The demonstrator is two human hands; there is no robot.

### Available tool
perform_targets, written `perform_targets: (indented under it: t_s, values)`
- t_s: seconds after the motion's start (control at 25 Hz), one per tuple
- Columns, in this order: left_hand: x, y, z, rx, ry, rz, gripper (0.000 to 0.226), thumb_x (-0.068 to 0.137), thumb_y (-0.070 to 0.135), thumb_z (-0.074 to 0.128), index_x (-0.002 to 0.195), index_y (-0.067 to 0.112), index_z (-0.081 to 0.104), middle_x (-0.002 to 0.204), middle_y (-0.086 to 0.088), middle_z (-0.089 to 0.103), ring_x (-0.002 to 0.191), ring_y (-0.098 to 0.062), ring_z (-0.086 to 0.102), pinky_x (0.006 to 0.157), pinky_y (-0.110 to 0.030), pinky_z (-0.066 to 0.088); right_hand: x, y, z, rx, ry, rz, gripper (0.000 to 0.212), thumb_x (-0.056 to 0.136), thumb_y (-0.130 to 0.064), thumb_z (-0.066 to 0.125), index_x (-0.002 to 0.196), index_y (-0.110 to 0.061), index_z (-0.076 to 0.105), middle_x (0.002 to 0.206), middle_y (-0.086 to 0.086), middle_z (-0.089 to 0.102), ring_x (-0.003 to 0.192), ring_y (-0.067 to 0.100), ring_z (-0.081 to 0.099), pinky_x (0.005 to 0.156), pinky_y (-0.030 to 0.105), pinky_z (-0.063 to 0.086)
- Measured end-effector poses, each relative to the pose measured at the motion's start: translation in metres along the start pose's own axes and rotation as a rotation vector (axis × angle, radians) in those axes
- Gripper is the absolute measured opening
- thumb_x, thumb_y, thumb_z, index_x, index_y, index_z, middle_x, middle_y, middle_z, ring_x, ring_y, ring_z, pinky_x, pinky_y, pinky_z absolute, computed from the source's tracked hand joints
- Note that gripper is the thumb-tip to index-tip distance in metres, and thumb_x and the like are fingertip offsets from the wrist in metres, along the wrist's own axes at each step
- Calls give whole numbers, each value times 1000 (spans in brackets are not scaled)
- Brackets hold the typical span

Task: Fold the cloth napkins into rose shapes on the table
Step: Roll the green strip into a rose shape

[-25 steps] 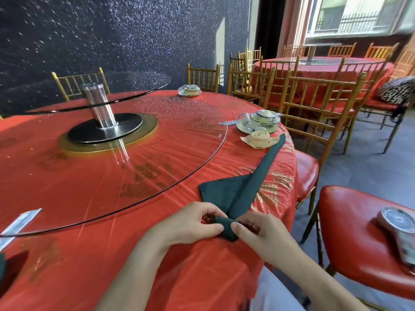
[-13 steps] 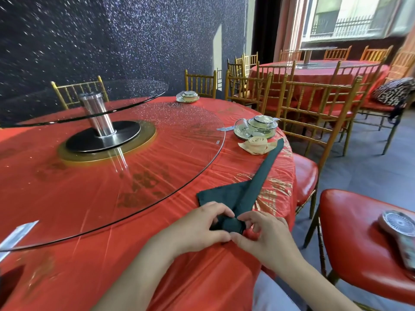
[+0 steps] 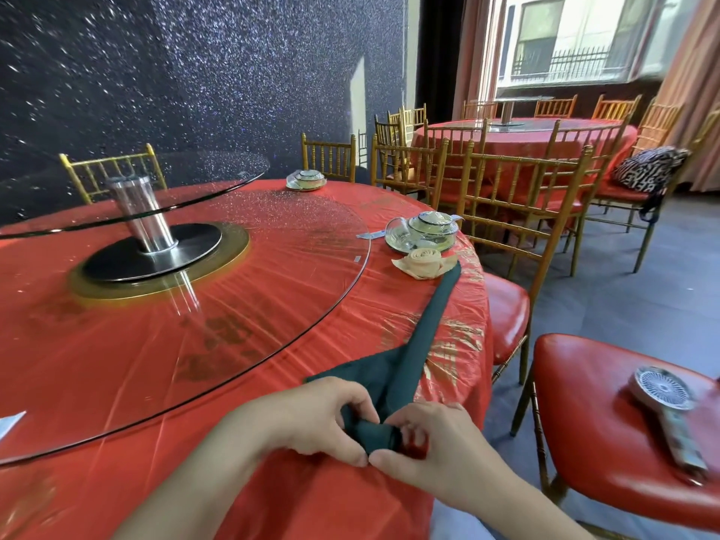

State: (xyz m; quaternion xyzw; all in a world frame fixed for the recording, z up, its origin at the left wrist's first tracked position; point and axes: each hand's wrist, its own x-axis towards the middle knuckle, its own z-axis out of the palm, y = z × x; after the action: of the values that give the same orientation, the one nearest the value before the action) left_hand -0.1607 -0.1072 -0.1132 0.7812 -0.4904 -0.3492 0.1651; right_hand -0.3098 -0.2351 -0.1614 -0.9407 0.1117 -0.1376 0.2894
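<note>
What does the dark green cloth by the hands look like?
The dark green cloth napkin is soft-looking fabric folded into a long narrow band, flat on the round table's red plastic cover. Its near end is rolled into a small tight coil, pinched between the left hand and right hand. A wider flap spreads leftward beside the roll. The far tip ends right by the beige rose-shaped napkin.
</note>
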Motion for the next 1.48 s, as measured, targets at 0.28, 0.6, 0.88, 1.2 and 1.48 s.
perform_targets:
  t_s: [0.28,0.6,0.88,1.2,1.48]
  values:
    - [26,26,-24,58,-149,-71,35,75,29,75,108,23,64,61,21,58,64,-4,52,65,-27,39,-9,4,9,-157,202,-67,51,59,-69,55,103,-45,47,85,-25,52,81,-1,54,73,17,36]
    - [10,6,3,268,352,202,53,62,62,54,111,40,53,114,25,48,107,6,44,98,-21,35,10,16,-6,-45,183,86,66,55,-74,37,108,-42,59,79,-21,47,80,-10,42,84,17,28]
    - [26,-5,21,339,488,256,50,72,48,65,119,42,48,124,28,42,119,5,37,107,-23,22,14,25,-12,-9,72,106,66,57,-76,40,114,-46,54,87,-23,48,85,-6,44,85,25,35]
    - [38,10,-4,46,210,158,35,66,38,75,99,37,63,87,15,62,75,-1,58,73,-24,48,1,29,-13,-15,97,116,51,57,-71,48,102,-48,49,89,-24,48,92,-7,43,85,16,26]
    - [31,20,2,-30,87,92,31,67,47,71,93,30,68,68,21,62,68,-4,58,67,-26,49,-11,34,-18,73,80,71,35,62,-66,49,90,-47,53,76,-23,48,88,-6,47,77,16,29]
